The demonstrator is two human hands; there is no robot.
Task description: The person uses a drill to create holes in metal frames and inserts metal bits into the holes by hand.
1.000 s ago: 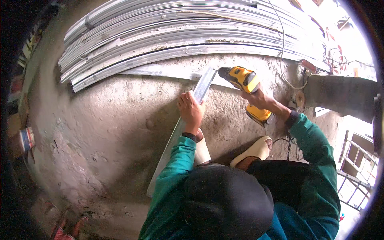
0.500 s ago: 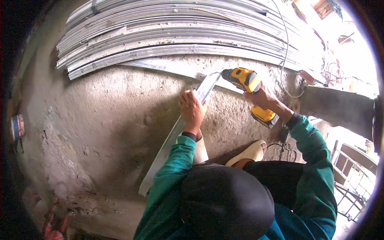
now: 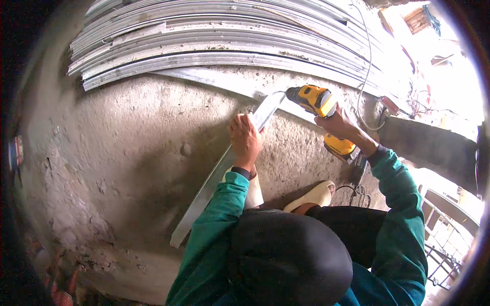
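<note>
My right hand (image 3: 337, 124) is wrapped round the grip of a yellow and black cordless drill (image 3: 312, 100), its chuck facing left. The drill's bit meets the far end of a metal profile (image 3: 204, 196), or comes very near it; I cannot tell which. My left hand (image 3: 246, 136) grips this long silvery profile near that end, the thumb on its right side. The profile slants from near left to far right, and its far end lies over a second flat metal strip (image 3: 214, 80) on the ground.
A stack of long metal profiles (image 3: 194, 56) runs across the far side. A thin cable (image 3: 368, 61) hangs over it at the right. A dark beam (image 3: 429, 149) lies to the right, with a metal rack (image 3: 444, 245) nearer. My sandals (image 3: 314, 196) rest on the rough floor (image 3: 132, 153).
The view has shifted slightly. The drill and the profile's far end sit a little further right in the picture, and the profile's near end a little further left. Both grips are unchanged.
</note>
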